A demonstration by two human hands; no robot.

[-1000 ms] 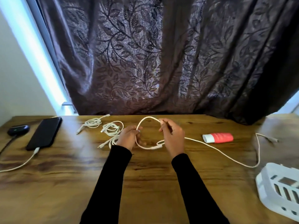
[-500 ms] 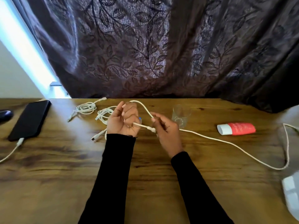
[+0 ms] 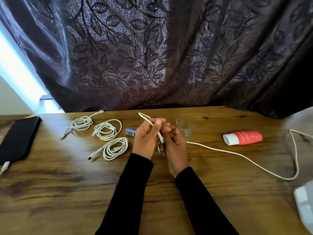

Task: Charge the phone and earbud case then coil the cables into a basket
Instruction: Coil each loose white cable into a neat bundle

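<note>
1. Spreading wide across the back, a dark leaf-patterned curtain point(image 3: 152, 56) hangs behind the wooden table point(image 3: 67, 192).
2. Black phone point(image 3: 17, 139) lies far left, plugged in.
3. Left hand point(image 3: 146, 137) and right hand point(image 3: 175, 146) meet mid-table, fingers pinched on the white cable point(image 3: 237, 156), which trails right.
4. Three coiled cables point(image 3: 108, 129) sit left of the hands.
5. Red tube point(image 3: 243, 137) lies right.
</note>
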